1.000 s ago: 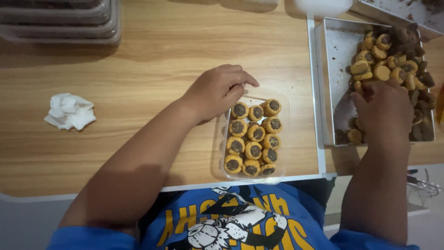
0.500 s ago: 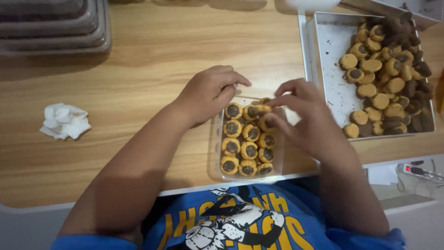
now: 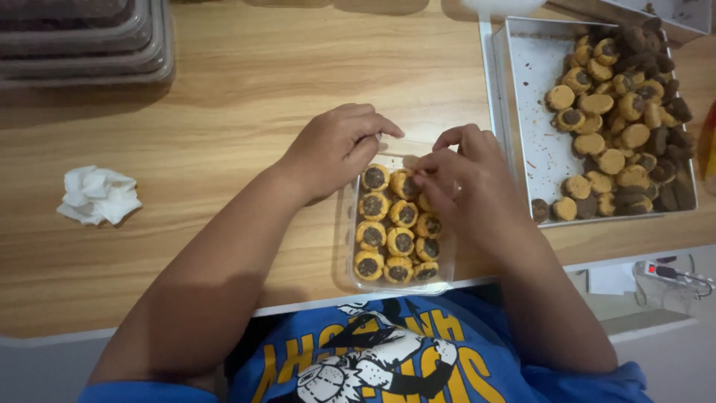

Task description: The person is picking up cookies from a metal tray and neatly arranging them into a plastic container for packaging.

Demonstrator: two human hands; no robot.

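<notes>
Golden-tan cookies (image 3: 395, 227) with dark brown centres — clear container (image 3: 350, 224). Pale wood-grain table (image 3: 239, 127); white crumpled tissue (image 3: 98, 195) — silver-grey tray (image 3: 531, 97).

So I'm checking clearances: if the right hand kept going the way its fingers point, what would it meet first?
The right hand points left across the clear container, so it would probably meet the left hand gripping the far rim, though depth is unclear.

Two hands, left (image 3: 335, 149) and right (image 3: 462, 175). One clear box (image 3: 447, 272) holding about eleven visible cookies (image 3: 403, 242). One metal tray (image 3: 522, 89) with roughly thirty or more. One crumpled tissue (image 3: 98, 194). Stacked lidded containers (image 3: 82, 41), count unclear.
</notes>
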